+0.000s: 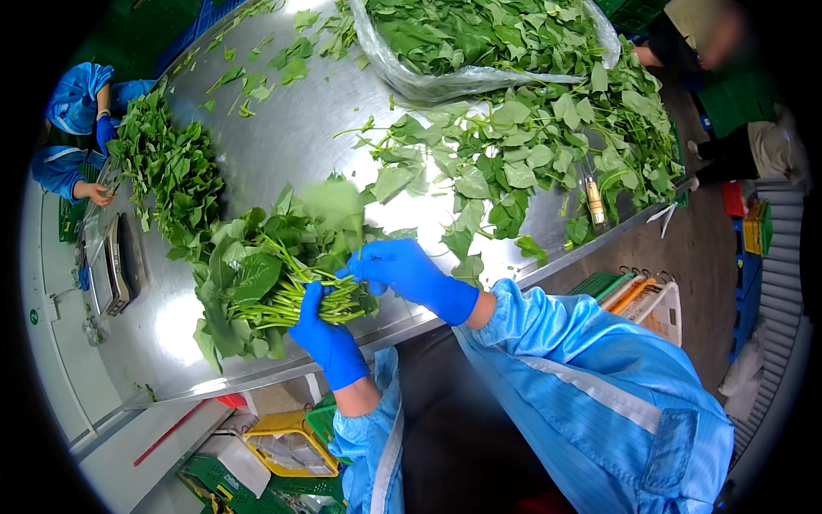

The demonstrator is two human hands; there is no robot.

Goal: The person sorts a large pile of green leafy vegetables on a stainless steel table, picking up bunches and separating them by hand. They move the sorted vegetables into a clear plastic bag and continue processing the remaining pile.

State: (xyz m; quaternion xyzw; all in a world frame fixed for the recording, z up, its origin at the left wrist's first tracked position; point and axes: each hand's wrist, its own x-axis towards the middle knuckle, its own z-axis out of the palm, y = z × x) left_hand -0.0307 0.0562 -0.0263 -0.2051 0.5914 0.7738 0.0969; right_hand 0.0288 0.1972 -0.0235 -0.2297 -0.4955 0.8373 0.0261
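Observation:
My left hand [329, 340], in a blue glove, grips a bunch of leafy green stems [302, 299] near the table's front edge; the cut ends point right, towards my other hand. My right hand [401, 273], gloved too, pinches the stem of a single leaf [331, 205], which is blurred, just above the bunch. Loose leafy stems [507, 167] lie spread over the steel table [257, 148] to the right. Another leafy heap [170, 160] lies on the left side.
A clear plastic bag [424, 83] full of leaves stands at the back. A wooden-handled tool [594, 200] lies at the right edge. A weighing scale [115, 263] is on the left, near a co-worker's gloved hand [104, 133]. Crates [292, 443] stand below the table.

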